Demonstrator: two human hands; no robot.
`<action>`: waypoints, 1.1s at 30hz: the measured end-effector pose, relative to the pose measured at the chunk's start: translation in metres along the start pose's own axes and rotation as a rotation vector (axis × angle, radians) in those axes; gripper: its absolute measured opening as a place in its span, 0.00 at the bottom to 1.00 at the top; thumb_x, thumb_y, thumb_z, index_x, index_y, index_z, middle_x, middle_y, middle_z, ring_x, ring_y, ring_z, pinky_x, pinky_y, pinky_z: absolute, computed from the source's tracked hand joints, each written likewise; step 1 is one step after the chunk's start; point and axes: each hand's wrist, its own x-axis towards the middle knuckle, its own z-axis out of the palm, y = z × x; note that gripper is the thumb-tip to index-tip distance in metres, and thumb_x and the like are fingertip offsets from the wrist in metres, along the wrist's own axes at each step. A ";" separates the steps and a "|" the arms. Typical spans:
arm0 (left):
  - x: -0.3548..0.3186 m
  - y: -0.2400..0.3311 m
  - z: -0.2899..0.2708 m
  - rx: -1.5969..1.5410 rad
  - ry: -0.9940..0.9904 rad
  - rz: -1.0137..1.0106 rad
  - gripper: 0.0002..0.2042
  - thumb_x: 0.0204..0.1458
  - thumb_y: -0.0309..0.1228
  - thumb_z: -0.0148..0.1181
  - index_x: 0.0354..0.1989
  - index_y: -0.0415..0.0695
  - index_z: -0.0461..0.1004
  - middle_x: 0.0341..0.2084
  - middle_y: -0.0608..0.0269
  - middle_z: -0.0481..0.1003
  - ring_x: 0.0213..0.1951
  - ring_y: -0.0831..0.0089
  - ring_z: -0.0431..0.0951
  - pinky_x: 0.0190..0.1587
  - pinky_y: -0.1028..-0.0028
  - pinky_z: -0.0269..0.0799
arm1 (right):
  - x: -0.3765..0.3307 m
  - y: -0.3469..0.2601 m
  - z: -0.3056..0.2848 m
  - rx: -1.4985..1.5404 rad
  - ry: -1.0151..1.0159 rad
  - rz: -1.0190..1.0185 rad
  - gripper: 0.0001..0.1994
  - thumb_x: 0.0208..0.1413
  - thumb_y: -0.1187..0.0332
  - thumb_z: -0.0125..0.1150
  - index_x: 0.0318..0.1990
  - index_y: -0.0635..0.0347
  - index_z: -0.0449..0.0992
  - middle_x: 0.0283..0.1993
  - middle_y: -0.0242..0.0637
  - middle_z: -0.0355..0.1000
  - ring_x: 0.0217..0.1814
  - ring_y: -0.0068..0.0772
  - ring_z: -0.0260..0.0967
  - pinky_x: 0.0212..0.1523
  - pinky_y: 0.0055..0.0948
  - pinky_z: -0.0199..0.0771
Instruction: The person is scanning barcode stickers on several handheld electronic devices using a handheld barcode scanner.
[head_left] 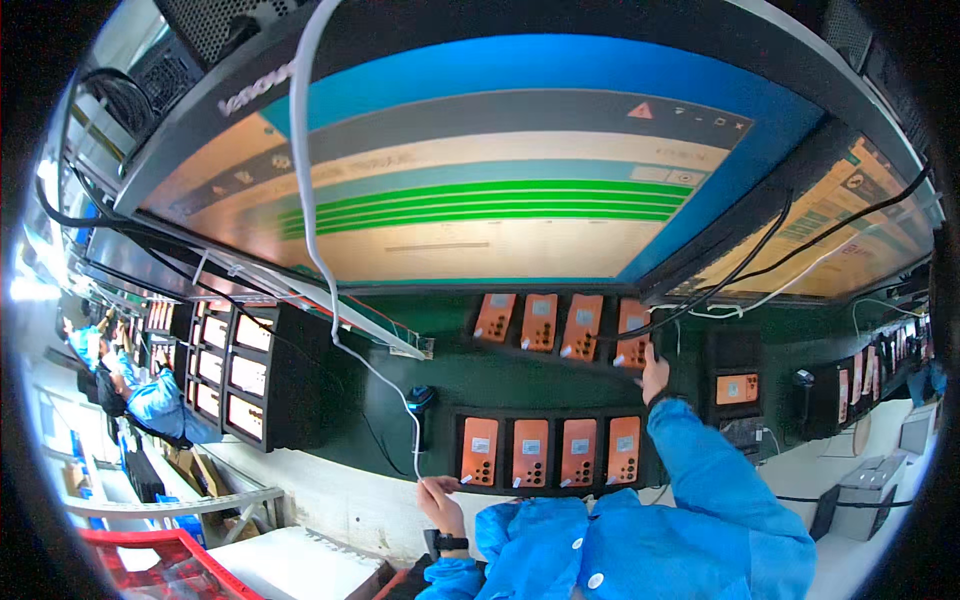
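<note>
Monitor, wide and lit, leans over a dark green workbench where black trays hold orange-backed phones. At left, black trays rise in a stack, pale rectangular pieces set in their compartments. A red crate fills the lower left corner, its contents too unclear to tell. The near tray, at the bench's front edge, carries four phones side by side, one to a compartment, each bearing a white label. Behind it, the far tray, slightly askew, holds four more phones just below the monitor. To the right, a small black holder contains a single orange phone. The right hand touches the far tray's near right corner; whether it grips cannot be told. The left hand, fingers curled, is at the near tray's left corner beside a white cable; its hold is likewise unclear.
</note>
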 end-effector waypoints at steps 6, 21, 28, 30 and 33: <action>-0.028 0.004 0.025 -0.021 -0.112 -0.102 0.20 0.63 0.38 0.36 0.22 0.39 0.65 0.17 0.59 0.72 0.20 0.74 0.71 0.24 0.76 0.65 | 0.055 -0.041 0.029 -0.395 0.058 -0.723 0.22 0.51 0.62 0.58 0.51 0.66 0.68 0.51 0.50 0.68 0.52 0.51 0.65 0.54 0.38 0.62; -0.017 -0.002 0.045 -0.129 -0.519 -0.157 0.18 0.62 0.40 0.42 0.27 0.39 0.68 0.19 0.62 0.74 0.21 0.79 0.72 0.22 0.81 0.63 | -0.117 0.077 -0.138 -0.037 -0.024 0.113 0.10 0.45 0.75 0.58 0.38 0.60 0.69 0.21 0.33 0.64 0.15 0.27 0.62 0.18 0.31 0.67; -0.012 -0.028 0.057 -0.123 -0.689 -0.307 0.16 0.61 0.39 0.43 0.27 0.41 0.68 0.19 0.66 0.73 0.22 0.81 0.71 0.22 0.81 0.63 | -0.207 0.091 -0.132 -0.207 -0.146 0.037 0.14 0.47 0.77 0.53 0.44 0.62 0.67 0.15 0.31 0.61 0.12 0.24 0.60 0.14 0.27 0.60; -0.017 -0.033 0.064 -0.113 -0.776 -0.417 0.14 0.60 0.38 0.45 0.28 0.41 0.67 0.20 0.66 0.73 0.22 0.82 0.69 0.21 0.81 0.61 | -0.218 0.096 -0.120 -0.270 -0.190 0.015 0.14 0.47 0.77 0.54 0.44 0.61 0.67 0.15 0.32 0.61 0.12 0.24 0.60 0.13 0.26 0.60; -0.027 -0.045 0.077 -0.138 -0.910 -0.499 0.15 0.60 0.39 0.45 0.31 0.40 0.70 0.21 0.65 0.74 0.23 0.80 0.70 0.24 0.80 0.64 | -0.210 0.120 -0.122 -0.357 -0.186 -0.098 0.08 0.48 0.76 0.53 0.36 0.60 0.65 0.14 0.32 0.61 0.12 0.25 0.60 0.13 0.27 0.60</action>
